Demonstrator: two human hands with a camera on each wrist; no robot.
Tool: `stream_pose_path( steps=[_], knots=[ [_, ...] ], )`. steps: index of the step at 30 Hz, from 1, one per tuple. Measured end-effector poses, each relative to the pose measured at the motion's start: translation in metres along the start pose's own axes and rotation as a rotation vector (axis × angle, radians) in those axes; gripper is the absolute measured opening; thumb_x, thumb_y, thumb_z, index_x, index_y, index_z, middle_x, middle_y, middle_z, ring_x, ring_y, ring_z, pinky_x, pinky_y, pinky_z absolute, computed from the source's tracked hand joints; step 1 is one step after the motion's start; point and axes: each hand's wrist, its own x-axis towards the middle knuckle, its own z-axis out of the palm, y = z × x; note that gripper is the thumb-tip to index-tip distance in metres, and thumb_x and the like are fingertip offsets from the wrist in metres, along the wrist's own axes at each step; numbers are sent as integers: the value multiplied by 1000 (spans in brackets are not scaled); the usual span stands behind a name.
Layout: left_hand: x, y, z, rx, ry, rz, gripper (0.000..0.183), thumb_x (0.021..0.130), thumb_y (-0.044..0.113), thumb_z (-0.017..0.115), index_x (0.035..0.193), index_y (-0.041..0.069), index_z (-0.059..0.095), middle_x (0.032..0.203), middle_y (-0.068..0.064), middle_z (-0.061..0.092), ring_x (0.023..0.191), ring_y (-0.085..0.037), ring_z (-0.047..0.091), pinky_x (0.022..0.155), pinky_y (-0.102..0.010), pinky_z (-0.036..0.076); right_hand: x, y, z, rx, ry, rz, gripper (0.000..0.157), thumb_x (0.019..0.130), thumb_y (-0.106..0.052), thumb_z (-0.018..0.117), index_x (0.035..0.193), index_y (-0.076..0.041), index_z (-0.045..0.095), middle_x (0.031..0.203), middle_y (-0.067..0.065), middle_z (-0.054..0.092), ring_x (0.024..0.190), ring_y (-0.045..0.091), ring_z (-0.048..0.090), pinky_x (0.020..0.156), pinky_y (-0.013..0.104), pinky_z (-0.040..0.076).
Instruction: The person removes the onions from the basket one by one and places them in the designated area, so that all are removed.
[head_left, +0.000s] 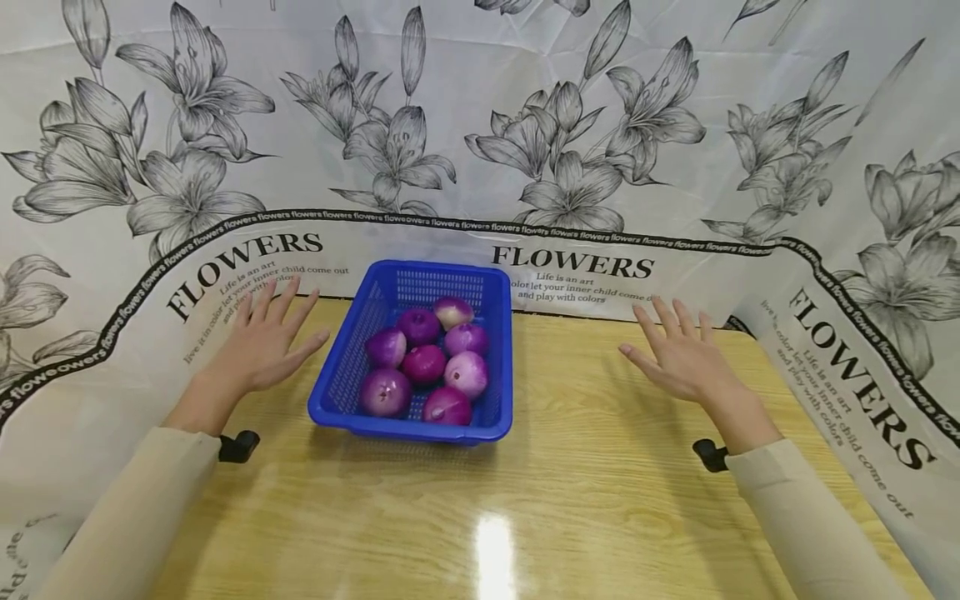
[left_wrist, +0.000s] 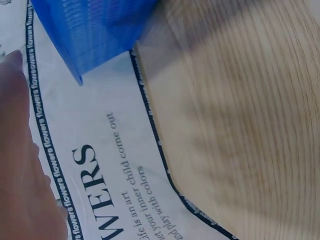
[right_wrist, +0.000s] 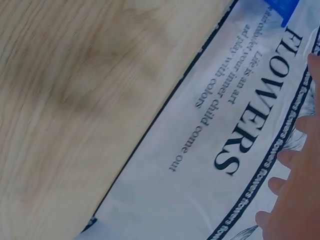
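Note:
Several purple onions (head_left: 424, 364) lie in a blue plastic basket (head_left: 318, 392) with slotted walls, left of the middle of the table. My left hand (head_left: 262, 342) hovers just left of the basket, fingers spread and straight, touching nothing. Over the right part of the table my right hand (head_left: 682, 354) is held out the same way, well apart from the basket. Part of the left hand (left_wrist: 27, 165) and the basket's corner (left_wrist: 105, 35) show in the left wrist view. Fingers of the right hand (right_wrist: 295, 190) edge into the right wrist view.
A wooden table (head_left: 592, 500) with light glare near its front lies under both hands. White cloth printed with flowers and lettering (head_left: 573, 262) walls it in at the back and sides. Black wrist mounts (head_left: 238, 447) sit at both sleeves.

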Motion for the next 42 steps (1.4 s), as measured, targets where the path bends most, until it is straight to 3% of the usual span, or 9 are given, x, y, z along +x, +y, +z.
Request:
stream_pose_path(
  steps=[7, 16, 23, 33, 42],
  knots=[
    [-7, 10, 4, -50, 39, 32, 80, 105, 63, 33, 166, 21, 2, 171, -7, -16, 154, -39, -18, 121, -64, -12, 1, -27, -7, 8, 71, -83, 80, 106, -58, 41, 166, -15, 11, 171, 20, 2, 154, 48, 0, 120, 69, -6],
    [-18, 30, 4, -125, 59, 46, 98, 98, 68, 49, 166, 12, 7, 172, -12, -7, 156, -43, -7, 122, -65, 0, 8, -59, -8, 116, 103, -195, 80, 103, -47, 57, 164, -12, 21, 169, 21, 13, 153, 49, 11, 122, 65, 13],
    [-20, 41, 10, -169, 63, 74, 105, 94, 69, 56, 165, 8, 10, 172, -15, -1, 156, -43, 1, 122, -66, 9, 9, -85, -7, 238, 61, -271, 78, 103, -46, 58, 165, -15, 21, 168, 19, 17, 152, 44, 19, 117, 66, 27],
    [-29, 53, 17, -293, 46, 76, 115, 86, 68, 69, 166, 10, 8, 171, -18, 5, 155, -45, 9, 119, -69, 18, 12, -111, -3, 349, 57, -364, 70, 101, -37, 65, 159, -10, 36, 167, 18, 21, 150, 42, 27, 116, 62, 32],
    [-35, 65, 30, -382, 17, 53, 121, 81, 70, 74, 164, 5, 16, 170, -19, 10, 153, -47, 16, 117, -69, 24, 14, -144, 0, 411, 33, -478, 71, 97, -30, 74, 156, -9, 42, 159, 18, 38, 145, 36, 40, 116, 55, 37]
  ],
)
